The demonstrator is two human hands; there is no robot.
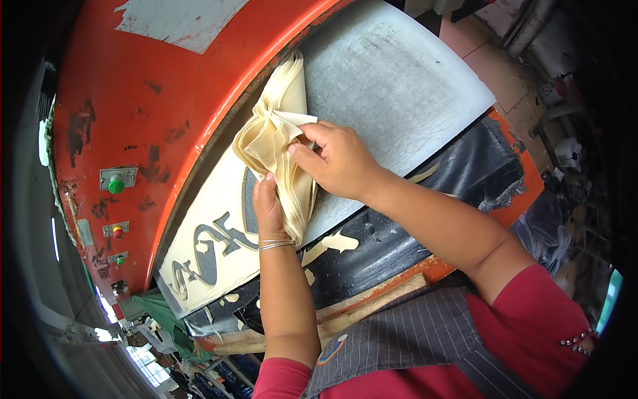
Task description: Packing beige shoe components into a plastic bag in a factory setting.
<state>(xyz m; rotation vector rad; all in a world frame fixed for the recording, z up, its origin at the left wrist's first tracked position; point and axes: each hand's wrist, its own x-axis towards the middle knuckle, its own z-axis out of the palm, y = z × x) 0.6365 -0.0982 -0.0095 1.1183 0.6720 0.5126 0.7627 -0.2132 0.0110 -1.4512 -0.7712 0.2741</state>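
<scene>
Right hand | cream sheets at fingertips, leftward (folded, layered)

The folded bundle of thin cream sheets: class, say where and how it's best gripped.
Probably pinch the folded cream bundle by its raised, fanned edges, from the right: layers stand apart where the right hand pinches a corner; the left hand touches its lower left.

Pinkish-brown floor tiles lie between one and two o'clock. A bright window shines between seven and eight. A white light glows at eight. A rack stands at seven.
</scene>
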